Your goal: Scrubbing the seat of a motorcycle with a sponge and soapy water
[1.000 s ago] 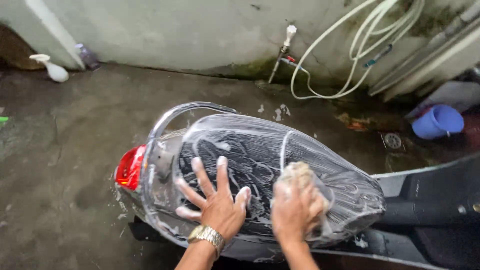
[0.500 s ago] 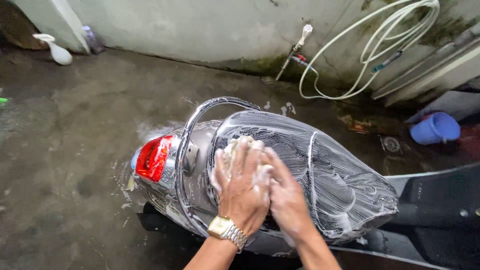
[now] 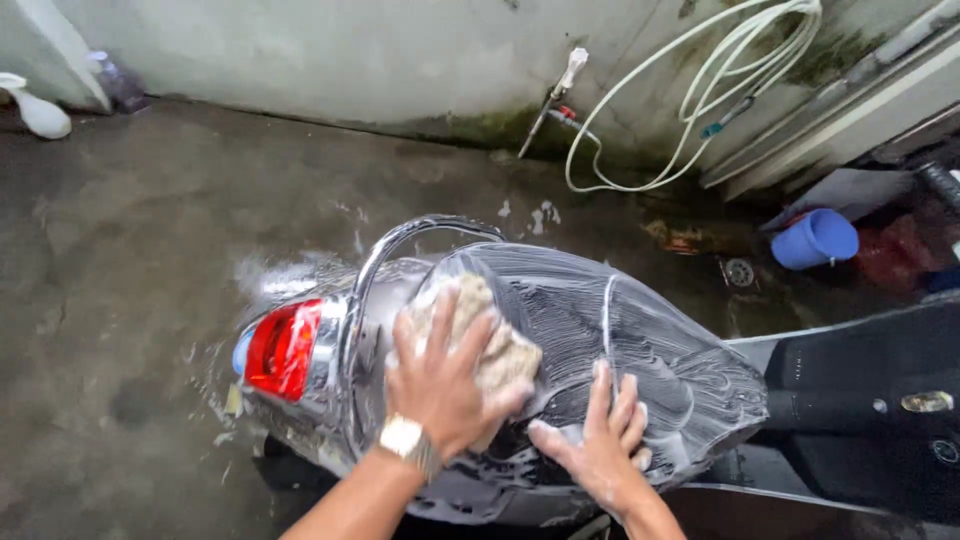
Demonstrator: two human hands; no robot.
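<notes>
A scooter stands below me, its black seat (image 3: pixel 620 330) streaked with white soap foam. My left hand (image 3: pixel 440 385), with a gold wristwatch, presses a tan soapy sponge (image 3: pixel 495 350) onto the rear end of the seat. My right hand (image 3: pixel 600 445) rests flat on the seat's near side with fingers spread, holding nothing. Behind the seat curves a chrome grab rail (image 3: pixel 400 240), and the red tail light (image 3: pixel 280 350) sits at the scooter's left end.
The concrete floor (image 3: pixel 150 220) is wet. A tap (image 3: pixel 560 85) and a coiled white hose (image 3: pixel 700 90) hang on the stained wall. A blue bucket (image 3: pixel 815 238) lies at the right near a floor drain (image 3: pixel 740 272). A white bottle (image 3: pixel 35 110) lies far left.
The sponge passed from my right hand to my left hand, which now presses it on the seat's rear. My right hand moved down to the seat's near side and lies flat.
</notes>
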